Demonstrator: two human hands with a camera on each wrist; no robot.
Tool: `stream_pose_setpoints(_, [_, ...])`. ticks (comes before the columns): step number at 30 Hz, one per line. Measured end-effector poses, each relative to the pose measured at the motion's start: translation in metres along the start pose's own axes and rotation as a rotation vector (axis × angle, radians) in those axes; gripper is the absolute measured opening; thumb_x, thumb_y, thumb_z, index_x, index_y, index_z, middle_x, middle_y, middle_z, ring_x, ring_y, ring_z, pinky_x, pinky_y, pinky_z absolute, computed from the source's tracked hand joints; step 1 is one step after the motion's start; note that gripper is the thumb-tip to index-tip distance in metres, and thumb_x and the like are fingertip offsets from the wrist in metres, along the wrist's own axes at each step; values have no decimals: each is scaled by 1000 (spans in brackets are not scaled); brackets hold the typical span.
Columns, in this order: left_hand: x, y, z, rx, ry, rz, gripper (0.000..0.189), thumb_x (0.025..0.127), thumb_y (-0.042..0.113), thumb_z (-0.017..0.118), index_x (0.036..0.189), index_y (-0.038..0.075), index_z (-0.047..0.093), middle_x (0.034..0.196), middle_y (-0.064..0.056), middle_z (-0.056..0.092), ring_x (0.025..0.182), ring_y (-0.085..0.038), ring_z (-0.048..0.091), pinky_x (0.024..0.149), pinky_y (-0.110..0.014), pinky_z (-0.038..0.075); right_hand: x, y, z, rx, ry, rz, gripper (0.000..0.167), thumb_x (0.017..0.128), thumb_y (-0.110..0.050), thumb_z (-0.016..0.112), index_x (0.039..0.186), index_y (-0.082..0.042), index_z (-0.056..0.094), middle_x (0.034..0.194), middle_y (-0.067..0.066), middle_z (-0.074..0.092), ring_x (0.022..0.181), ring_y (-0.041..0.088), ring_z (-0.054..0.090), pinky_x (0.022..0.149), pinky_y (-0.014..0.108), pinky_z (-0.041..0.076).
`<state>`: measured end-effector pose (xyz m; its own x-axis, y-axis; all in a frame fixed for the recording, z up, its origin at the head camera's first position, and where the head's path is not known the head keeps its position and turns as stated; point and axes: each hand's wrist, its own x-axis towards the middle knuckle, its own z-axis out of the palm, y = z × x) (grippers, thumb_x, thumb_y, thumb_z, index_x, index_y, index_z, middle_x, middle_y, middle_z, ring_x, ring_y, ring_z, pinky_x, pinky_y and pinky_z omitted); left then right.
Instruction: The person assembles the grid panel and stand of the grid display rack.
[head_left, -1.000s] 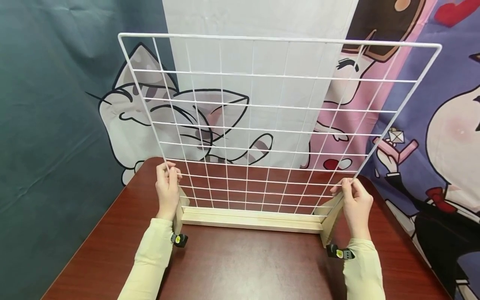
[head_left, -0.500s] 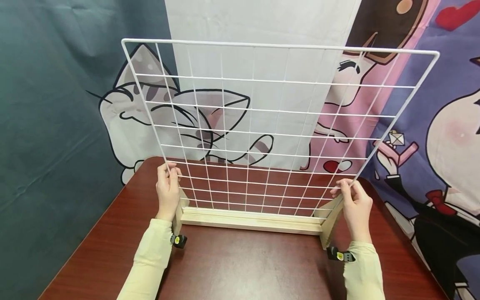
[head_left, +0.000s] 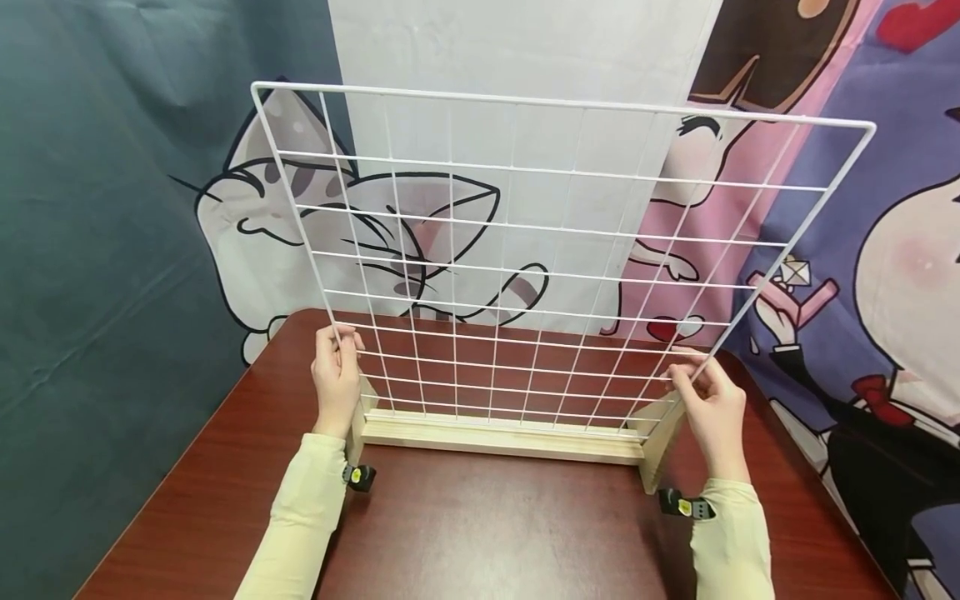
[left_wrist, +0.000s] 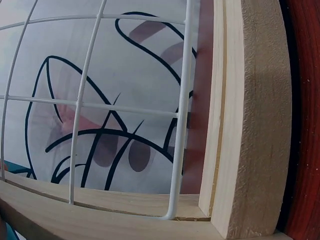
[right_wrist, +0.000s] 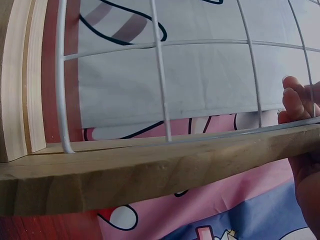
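Note:
A white wire grid panel (head_left: 480, 98) stands upright, its lower part between the side pieces of a pale wooden frame. My left hand (head_left: 336, 383) pinches the grid's left edge wire just above the left side piece (head_left: 356, 442). On the opposite edge, my right hand (head_left: 712, 408) grips the wire near the right side piece (head_left: 658, 446). In both wrist views the grid's side edges meet the slots of the side pieces. Its bottom wire (left_wrist: 183, 95) stays apart from the grooved bottom bar (left_wrist: 227, 115). Right fingertips (right_wrist: 292, 102) show behind the wire.
The frame stands on a reddish-brown table (head_left: 495, 517). Behind the table hangs a cloth backdrop (head_left: 112, 208) with cartoon animals. Each wrist carries a small black camera, such as the left one (head_left: 362, 477).
The grid's top edge has come lower, more at the right corner, so it slopes slightly down to the right. The right thumb has shifted a little; the frame stays in place.

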<state>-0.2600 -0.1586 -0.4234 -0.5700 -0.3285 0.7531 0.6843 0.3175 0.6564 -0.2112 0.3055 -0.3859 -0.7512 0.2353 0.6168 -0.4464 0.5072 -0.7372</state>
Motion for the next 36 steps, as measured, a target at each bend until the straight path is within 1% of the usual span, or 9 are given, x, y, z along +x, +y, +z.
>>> stream_pose_setpoints(7, [2,-1,1,-4,19,-14,14,99,-1,43,104,-12,51,80,1,55,54,3,36,49,-13,27,3,6,0,-35,-5,-27,24,85,0,70,109,-1,68,75,-25,65,58,-8,59,50,7,39])
stream_pose_setpoints(13, [0,-2,1,-27,33,-29,15,99,-1,45,105,-12,52,80,4,55,55,3,37,48,-13,27,3,5,1,-57,-21,-50,11,82,2,73,91,0,69,97,-33,64,60,-13,51,49,9,32])
stream_pose_setpoints(17, [-4,-2,-1,-12,45,-36,13,99,-1,47,104,-11,53,80,8,55,50,3,33,45,-15,24,1,4,1,-56,-44,-37,21,81,6,72,100,3,67,88,-34,63,63,-15,52,51,9,34])
stream_pose_setpoints(20, [-5,-1,-2,5,50,-34,12,98,0,49,102,-10,54,79,9,56,47,3,30,42,-15,22,-1,-4,1,-51,-56,-37,25,81,8,71,105,6,65,82,-33,63,61,-14,50,50,10,34])
stream_pose_setpoints(25, [-4,-2,-2,34,55,-14,10,97,-1,51,101,-9,56,78,-3,59,46,4,30,42,-14,21,-3,-21,0,-45,-61,-55,27,81,8,71,107,9,64,78,-31,63,53,-10,42,47,15,30])
stream_pose_setpoints(28, [-2,-3,-1,32,49,-8,10,96,-3,51,101,-9,55,78,-8,59,49,5,32,45,-13,23,-3,-23,0,-32,-61,-75,28,83,4,71,110,10,63,76,-25,66,53,-9,43,48,16,30])
stream_pose_setpoints(32, [1,-3,0,0,31,-19,11,95,-4,52,103,-11,55,78,5,57,54,6,39,51,-10,30,-3,-23,0,-24,-54,-83,25,87,0,68,110,10,63,77,-24,67,60,-13,53,51,9,36])
stream_pose_setpoints(34, [1,-1,0,-20,20,-29,13,95,-4,51,104,-13,54,80,12,56,61,8,45,57,-8,36,-3,-19,1,-13,-49,-67,24,89,0,65,111,10,63,76,-25,67,63,-15,57,54,6,40])
stream_pose_setpoints(36, [3,2,0,-43,8,-48,14,95,-4,49,104,-15,53,81,14,55,68,7,49,64,-7,40,-2,-13,1,-9,-40,-38,24,90,3,62,113,9,62,76,-29,65,65,-16,60,58,5,44])
